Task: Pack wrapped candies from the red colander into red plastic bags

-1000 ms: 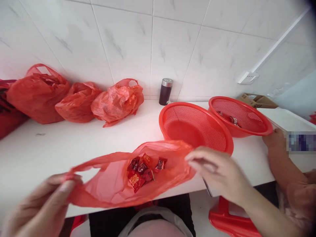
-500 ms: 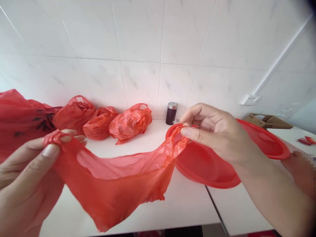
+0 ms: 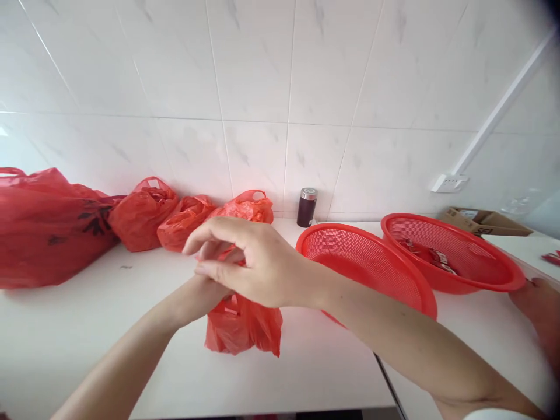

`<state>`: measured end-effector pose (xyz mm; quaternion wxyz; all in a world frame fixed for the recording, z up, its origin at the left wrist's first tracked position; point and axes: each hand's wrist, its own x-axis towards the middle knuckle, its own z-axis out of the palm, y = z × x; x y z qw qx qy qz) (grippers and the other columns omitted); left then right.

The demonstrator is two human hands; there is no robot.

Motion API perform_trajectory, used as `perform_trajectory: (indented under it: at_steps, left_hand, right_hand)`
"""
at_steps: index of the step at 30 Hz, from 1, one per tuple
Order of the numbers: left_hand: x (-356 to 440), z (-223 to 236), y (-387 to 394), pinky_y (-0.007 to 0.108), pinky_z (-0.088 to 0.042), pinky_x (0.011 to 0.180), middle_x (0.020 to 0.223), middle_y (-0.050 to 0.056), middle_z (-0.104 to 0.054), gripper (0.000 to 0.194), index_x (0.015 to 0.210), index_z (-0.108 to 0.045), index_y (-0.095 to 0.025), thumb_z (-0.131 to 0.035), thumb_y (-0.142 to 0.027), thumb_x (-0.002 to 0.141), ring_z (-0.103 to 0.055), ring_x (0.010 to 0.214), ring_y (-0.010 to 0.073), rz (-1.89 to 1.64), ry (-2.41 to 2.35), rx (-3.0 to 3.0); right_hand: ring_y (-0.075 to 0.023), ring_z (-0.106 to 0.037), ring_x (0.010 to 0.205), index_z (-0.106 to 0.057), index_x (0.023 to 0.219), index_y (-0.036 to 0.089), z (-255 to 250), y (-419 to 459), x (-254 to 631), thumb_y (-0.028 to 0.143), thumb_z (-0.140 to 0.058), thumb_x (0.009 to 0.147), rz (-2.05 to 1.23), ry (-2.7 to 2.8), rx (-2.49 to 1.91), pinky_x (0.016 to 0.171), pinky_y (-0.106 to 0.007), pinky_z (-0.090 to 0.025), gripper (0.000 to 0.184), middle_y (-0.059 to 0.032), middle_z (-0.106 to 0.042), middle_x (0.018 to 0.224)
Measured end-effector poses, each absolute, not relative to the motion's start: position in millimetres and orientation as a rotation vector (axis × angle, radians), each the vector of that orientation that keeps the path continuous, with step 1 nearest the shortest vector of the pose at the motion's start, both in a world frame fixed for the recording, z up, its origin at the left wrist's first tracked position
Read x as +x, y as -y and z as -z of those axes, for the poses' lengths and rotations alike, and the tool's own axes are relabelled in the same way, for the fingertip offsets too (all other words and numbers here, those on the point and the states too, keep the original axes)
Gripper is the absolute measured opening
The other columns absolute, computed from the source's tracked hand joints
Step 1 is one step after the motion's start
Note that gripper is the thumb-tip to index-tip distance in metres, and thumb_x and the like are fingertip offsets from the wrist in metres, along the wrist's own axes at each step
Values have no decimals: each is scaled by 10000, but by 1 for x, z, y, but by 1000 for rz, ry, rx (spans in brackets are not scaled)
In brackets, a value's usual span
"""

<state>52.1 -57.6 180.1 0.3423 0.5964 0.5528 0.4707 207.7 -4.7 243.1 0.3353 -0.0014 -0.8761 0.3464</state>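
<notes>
A red plastic bag (image 3: 245, 329) is bunched below my crossed hands, its lower part spread out over the white table. My right hand (image 3: 262, 268) lies across the top of my left wrist, its thumb and fingers curved and apart. My left hand (image 3: 199, 300) reaches in under it; its fingers are hidden, so their hold on the bag cannot be seen. A bit of red plastic shows between the fingers of my right hand. Just to the right stands a red mesh basket (image 3: 371, 256), partly behind my right forearm.
Several filled red bags, including a large one (image 3: 48, 233), line the tiled wall. A dark flask (image 3: 307, 207) stands at the back. Another red basket (image 3: 455, 248) holds small wrapped packets. Another person's hand (image 3: 536, 303) is beside it. A cardboard box (image 3: 494, 221) sits behind.
My hands held the bag's mouth stretched wide apart; now they are crossed in the middle and the bag is gathered beneath them. The far basket has come into fuller view.
</notes>
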Motion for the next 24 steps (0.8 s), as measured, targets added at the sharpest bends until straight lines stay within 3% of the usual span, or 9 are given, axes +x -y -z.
perform_trajectory:
  at_steps: [2,4,6,8,10,15,19,21,24]
  left_hand:
    - [51,-178,58,214,-389,458,616,-44,-504,225,800,-621,-212,-581,-428,847,-452,516,95,-1105,-1474,1357]
    - [48,-175,61,222,-445,541,688,-40,-543,325,910,-616,-218,-540,-530,860,-501,568,95,-1047,-1471,1153]
    - [45,-171,63,219,-438,543,665,-50,-520,387,1017,-598,-229,-519,-573,859,-485,546,91,-1038,-1433,1077]
    - [42,-167,64,197,-349,459,551,-76,-405,390,986,-598,-211,-492,-570,876,-375,456,75,-1023,-1405,1117]
    - [39,-165,64,195,-324,447,541,-67,-411,364,883,-600,-193,-479,-536,895,-366,457,77,-1040,-1366,1179]
    - [31,-170,68,248,-488,661,747,-3,-643,229,716,-665,-187,-574,-343,855,-583,700,148,-953,-1294,1481]
    - [33,-171,71,286,-491,749,826,14,-696,135,821,-717,-208,-612,-292,812,-619,814,196,-838,-1378,1641]
    - [36,-166,71,267,-475,693,815,17,-685,122,825,-698,-207,-592,-265,809,-599,756,175,-818,-1452,1684]
    - [41,-149,67,216,-376,512,644,-32,-578,89,705,-579,-203,-530,-138,740,-475,557,115,-936,-1658,1710]
  right_hand:
    - [-110,-582,1017,-565,1059,205,-230,-8,211,146,-542,903,-847,2276,-89,858,-251,-503,167,-20,-621,1109]
    - [-139,-581,1036,-569,1101,213,-214,-23,216,143,-583,861,-813,2345,-258,857,-295,-504,250,-29,-622,1149]
    - [-141,-608,939,-598,1045,208,-198,-32,220,87,-566,826,-845,2407,-405,811,-311,-510,253,-24,-651,1063]
    - [-121,-613,831,-615,928,196,-190,-31,225,54,-523,817,-898,2361,-451,763,-291,-512,203,-5,-658,941]
    - [-109,-609,809,-607,869,193,-191,-19,232,66,-512,831,-980,2233,-426,758,-273,-513,163,5,-645,900]
    - [-114,-633,824,-620,962,212,-210,18,246,206,-609,863,-1560,2148,-170,759,-261,-532,99,4,-651,896]
    - [-142,-600,1018,-600,1068,240,-187,5,230,275,-535,931,-1337,2017,-270,937,-328,-459,156,-11,-646,1056]
    - [-164,-594,1036,-581,1135,259,-163,-8,215,354,-477,963,-1314,2031,-412,938,-352,-445,223,-16,-649,1054]
    - [-171,-607,952,-602,1120,249,-128,-18,195,447,-411,979,-1519,1966,-513,875,-335,-462,309,-22,-653,990]
